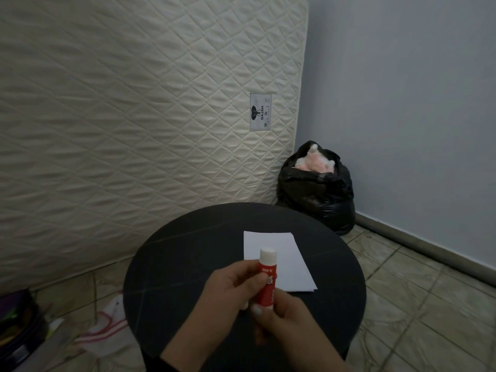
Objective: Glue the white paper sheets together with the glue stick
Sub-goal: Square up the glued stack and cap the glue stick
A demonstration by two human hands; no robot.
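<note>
A red glue stick (266, 280) with a white cap was held upright above the near part of the round black tabletop (171, 264), and the cap was seen to be in place. The step in hand was judged to be the uncapping, with no glue yet laid on the paper. The white paper sheets (279, 259) were laid flat on the far right part of the tabletop, stacked with their edges nearly matched, just beyond the raised stick and untouched by either hand.

The left hand (225, 294) was brought in from the near left, and its grip was pinched on the upper part of the red barrel, just below the cap. The right hand (284, 318) was brought in from the near right, and its grip was curled round the lower part of the barrel, with the thumb pressed along the tube.

For the next move, the cap would have to be pulled off by one hand while the barrel was steadied by the other, and the stick then brought down to the top sheet.

A quilted mattress (134, 103) was propped against the far wall, and a black bag (316, 194) was left on the floor beside it.
</note>
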